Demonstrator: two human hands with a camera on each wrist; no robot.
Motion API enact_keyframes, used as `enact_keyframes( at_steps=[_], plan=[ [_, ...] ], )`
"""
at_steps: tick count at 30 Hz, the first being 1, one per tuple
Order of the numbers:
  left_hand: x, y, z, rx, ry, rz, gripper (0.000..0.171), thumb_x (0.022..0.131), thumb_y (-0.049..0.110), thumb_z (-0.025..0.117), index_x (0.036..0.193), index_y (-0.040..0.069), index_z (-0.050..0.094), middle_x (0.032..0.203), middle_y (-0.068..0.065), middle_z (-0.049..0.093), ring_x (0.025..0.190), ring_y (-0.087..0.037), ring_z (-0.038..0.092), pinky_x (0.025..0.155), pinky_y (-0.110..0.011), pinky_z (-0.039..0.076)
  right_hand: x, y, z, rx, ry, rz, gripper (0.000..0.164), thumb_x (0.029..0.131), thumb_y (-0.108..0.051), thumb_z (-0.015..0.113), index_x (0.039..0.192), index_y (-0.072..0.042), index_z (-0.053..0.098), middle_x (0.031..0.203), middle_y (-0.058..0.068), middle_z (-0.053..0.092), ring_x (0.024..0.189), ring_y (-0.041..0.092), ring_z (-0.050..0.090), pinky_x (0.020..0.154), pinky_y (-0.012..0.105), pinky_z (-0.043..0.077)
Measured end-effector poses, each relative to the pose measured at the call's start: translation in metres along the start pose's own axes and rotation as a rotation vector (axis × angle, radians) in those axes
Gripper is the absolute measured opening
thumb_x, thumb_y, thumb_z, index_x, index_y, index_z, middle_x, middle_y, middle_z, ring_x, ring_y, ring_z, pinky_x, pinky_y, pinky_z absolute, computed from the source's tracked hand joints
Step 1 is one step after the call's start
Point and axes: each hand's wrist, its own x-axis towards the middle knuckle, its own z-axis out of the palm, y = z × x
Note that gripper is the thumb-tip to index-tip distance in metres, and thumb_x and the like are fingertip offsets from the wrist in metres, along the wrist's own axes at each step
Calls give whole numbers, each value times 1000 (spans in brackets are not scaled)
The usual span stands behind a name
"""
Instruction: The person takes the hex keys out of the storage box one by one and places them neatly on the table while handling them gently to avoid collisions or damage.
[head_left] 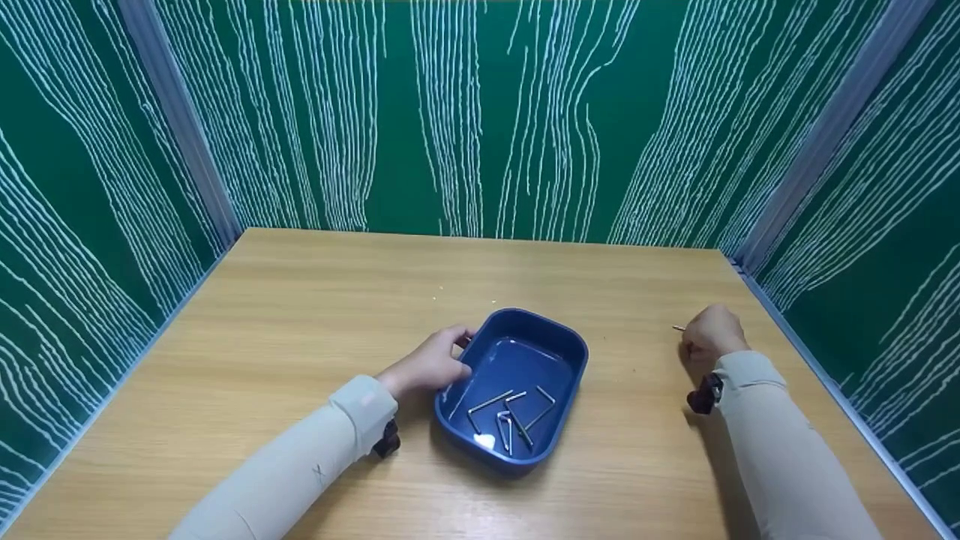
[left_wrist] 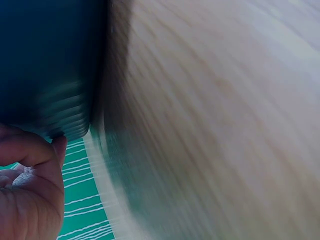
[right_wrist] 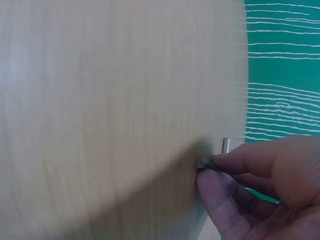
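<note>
A deep blue rectangular tray point(head_left: 512, 341) with rounded corners stands near the middle of the table. Several L-shaped hex keys point(head_left: 553, 399) lie loose at its near end. My left hand point(head_left: 429, 364) grips the tray's left rim, thumb on the inner side and fingers outside; the left wrist view shows that hand point(left_wrist: 35, 190) against the tray's outer wall point(left_wrist: 45, 75). Off to the right, my right hand point(head_left: 715, 331) pinches a small hex key point(right_wrist: 226, 145) between thumb and fingertips just above the table. Most of that key is hidden by the fingers.
The wooden table point(head_left: 337, 277) meets green walls point(head_left: 652, 90) with white wavy lines at its back and sides. A few tiny specks lie on the wood behind and right of the tray. Dark wrist devices point(head_left: 705, 394) sit below both cuffs.
</note>
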Motion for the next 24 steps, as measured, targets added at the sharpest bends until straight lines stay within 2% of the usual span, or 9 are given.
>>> enact_keyframes(
  at_steps=[5, 9, 11, 14, 18, 21, 24],
  plan=[
    [1, -2, 0, -6, 0, 7, 56, 90, -3, 65, 145, 4, 59, 138, -19, 64, 119, -32, 63, 97, -44, 63, -3, -1, -1, 32, -16, 11, 9, 88, 7, 68, 86, 1, 75, 82, 10, 66, 70, 22, 63, 60, 29, 59],
    [1, -3, 0, -11, 1, 16, 55, 90, -3, 65, 144, 4, 60, 137, -19, 65, 119, -32, 63, 97, -43, 62, -7, 1, -4, 9, -6, -39, 7, 89, 3, 69, 90, 4, 76, 84, 11, 68, 74, 23, 63, 62, 29, 59],
    [0, -3, 0, -11, 1, 15, 55, 90, -4, 65, 144, 4, 60, 138, -19, 64, 119, -32, 63, 97, -43, 62, -10, 2, -6, -27, 22, -85, 16, 89, -1, 71, 100, 9, 76, 89, 14, 72, 77, 23, 65, 63, 28, 58],
    [0, -2, 0, -17, 2, 4, 56, 91, -3, 65, 146, 4, 59, 138, -19, 64, 119, -32, 63, 98, -43, 62, -14, 2, -9, -25, 40, -105, 37, 92, -6, 72, 122, 16, 70, 105, 23, 72, 85, 26, 66, 66, 27, 58],
    [-1, -1, 0, -25, 0, -9, 56, 92, -3, 64, 147, 5, 58, 139, -18, 64, 120, -32, 63, 99, -43, 63, -18, 1, -12, 45, 12, -57, 56, 97, -10, 70, 144, 17, 55, 131, 31, 62, 102, 34, 64, 78, 32, 61],
    [-1, -1, 1, -27, 0, -1, 56, 92, -4, 64, 147, 4, 58, 138, -18, 64, 120, -32, 63, 98, -44, 63, -18, -1, -14, 60, -1, -47, 62, 99, -13, 68, 150, 15, 49, 144, 34, 55, 116, 39, 57, 93, 40, 60],
    [-1, -2, 1, -31, 2, 11, 55, 91, -4, 63, 145, 3, 58, 137, -18, 65, 118, -32, 64, 97, -44, 63, -19, -5, -16, 50, 5, -58, 63, 100, -18, 69, 151, 13, 50, 149, 36, 51, 121, 43, 56, 101, 45, 57]
  ],
)
